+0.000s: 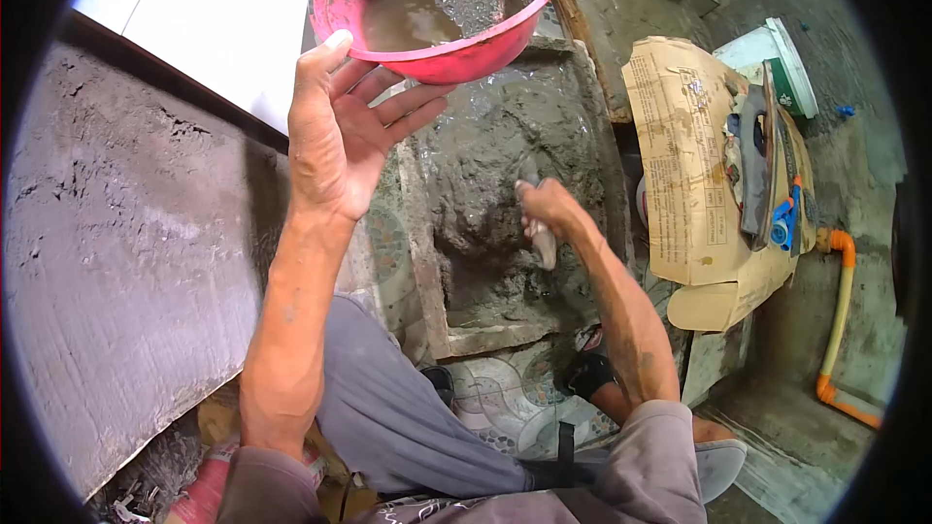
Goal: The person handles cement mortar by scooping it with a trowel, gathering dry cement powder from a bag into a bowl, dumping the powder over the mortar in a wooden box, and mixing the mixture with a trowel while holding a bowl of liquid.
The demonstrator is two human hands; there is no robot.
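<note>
My left hand (335, 141) supports a pink plastic basin (466, 56), with the thumb at its rim and the fingers under its side. Murky grey water and some wet, gritty residue lie inside the basin, which is held above the far end of a mortar trough (490, 338). Wet grey mortar (476, 150) is heaped in the trough, with a hollow toward the near end. My right hand (553, 209) is closed around a trowel, whose pale handle end (546, 250) sticks out below the fist. The trowel's blade is mostly hidden in the mortar.
Left stands a grey plastered wall (146, 223) beneath a white panel (214, 19). On the right, flattened cardboard (694, 233) carries tools and blue pipe pieces (786, 218). Behind it is a white bucket (767, 53); an orange pipe (837, 330) runs along the right side.
</note>
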